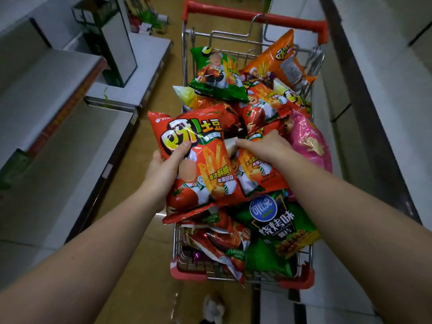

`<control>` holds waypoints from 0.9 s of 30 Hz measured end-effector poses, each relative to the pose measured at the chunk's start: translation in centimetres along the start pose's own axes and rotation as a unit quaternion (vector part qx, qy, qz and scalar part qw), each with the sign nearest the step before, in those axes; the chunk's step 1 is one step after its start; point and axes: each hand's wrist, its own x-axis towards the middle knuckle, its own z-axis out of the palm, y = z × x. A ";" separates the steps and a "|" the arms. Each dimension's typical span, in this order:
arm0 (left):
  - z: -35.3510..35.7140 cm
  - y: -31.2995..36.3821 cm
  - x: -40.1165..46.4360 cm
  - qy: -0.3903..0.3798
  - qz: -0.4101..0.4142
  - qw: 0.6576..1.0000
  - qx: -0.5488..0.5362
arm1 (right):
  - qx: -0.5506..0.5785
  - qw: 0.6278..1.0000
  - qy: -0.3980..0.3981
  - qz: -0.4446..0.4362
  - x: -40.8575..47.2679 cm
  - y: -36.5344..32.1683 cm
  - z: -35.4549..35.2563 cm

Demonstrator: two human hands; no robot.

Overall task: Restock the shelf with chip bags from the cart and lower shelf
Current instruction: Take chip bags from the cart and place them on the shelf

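A wire shopping cart (254, 18) with red handle and corners stands in the aisle, piled with chip bags. My left hand (167, 167) grips a red chip bag (205, 164) by its left edge, thumb on the front, holding it above the cart's left side. My right hand (264, 147) pinches the top corner of a second red chip bag (259, 174) lying just to the right of the first. Around them lie a green bag (217, 73), an orange bag (278, 59), a pink bag (311, 141) and a dark green barbecue bag (275, 220).
Grey store shelves (58, 141) run along the left, stepped in tiers, with a red price strip (70, 101) on one edge. A white shelf unit (385, 90) lines the right side. The floor (131, 265) is tan. A shoe (212, 307) shows at the bottom.
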 end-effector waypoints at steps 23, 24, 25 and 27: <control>2.7 5.1 -6.7 -0.017 0.133 0.987 0.089 | 0.134 0.959 0.222 -0.116 -11.2 1.9 -5.2; 2.7 5.6 -7.4 -0.014 0.150 0.984 0.090 | 0.149 0.953 0.234 -0.122 -12.1 1.9 -5.4; 2.7 6.2 -8.1 -0.012 0.166 0.982 0.093 | 0.161 0.946 0.247 -0.132 -12.9 1.9 -5.5; 2.7 7.3 -9.8 -0.022 0.193 0.976 0.097 | 0.181 0.933 0.274 -0.150 -14.9 2.0 -5.9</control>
